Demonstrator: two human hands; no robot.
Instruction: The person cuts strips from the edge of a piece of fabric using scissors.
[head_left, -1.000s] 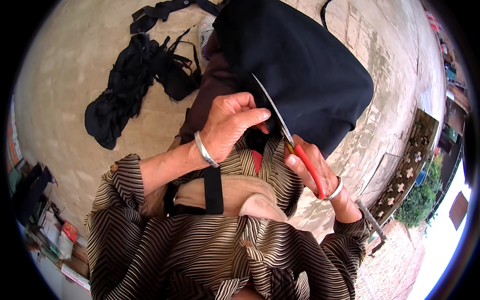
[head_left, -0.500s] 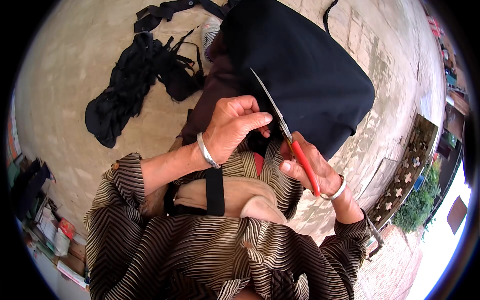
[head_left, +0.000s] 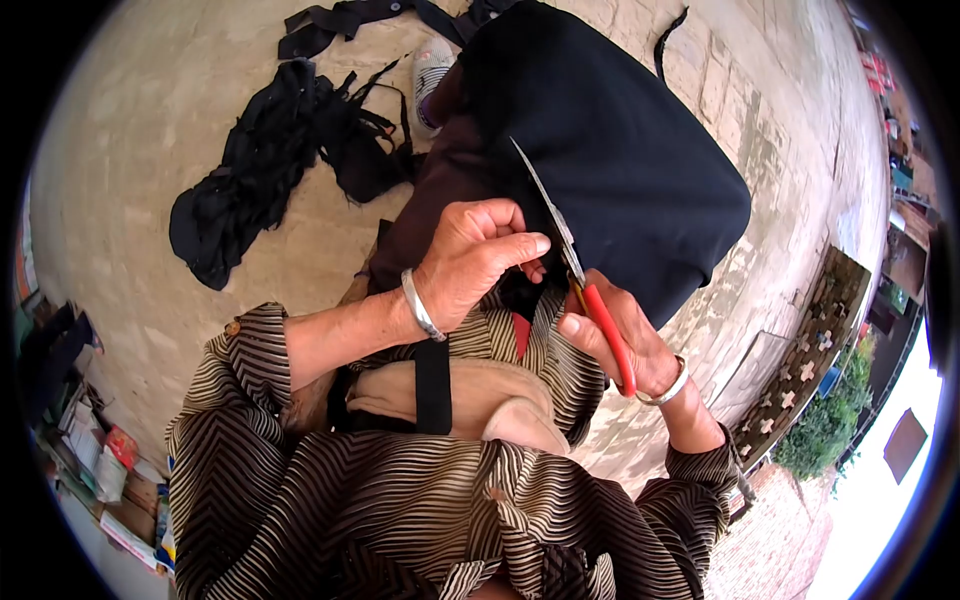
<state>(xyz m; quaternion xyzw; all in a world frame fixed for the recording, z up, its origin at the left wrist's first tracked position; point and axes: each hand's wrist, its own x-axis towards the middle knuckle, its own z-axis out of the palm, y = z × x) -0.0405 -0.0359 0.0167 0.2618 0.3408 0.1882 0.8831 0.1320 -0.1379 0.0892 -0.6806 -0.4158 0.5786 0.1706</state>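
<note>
Black cloth is draped over my knee. My left hand, with a silver bracelet at its wrist, is closed in a pinch at the cloth's near edge; what lies between thumb and finger is too small to make out. Red-handled scissors are in my right hand, their blades pointing up and left over the cloth, just right of my left fingertips. The blades look nearly closed. Part of my right fingers is hidden behind the handle.
A heap of black cloth scraps lies on the pale floor at the left. More black strips lie at the top. A perforated block edging and a green plant stand at the right.
The scissor handles have drawn closer together since the first frame. Both hands have shifted slightly down in the view, and the heap of scraps shows a little higher.
</note>
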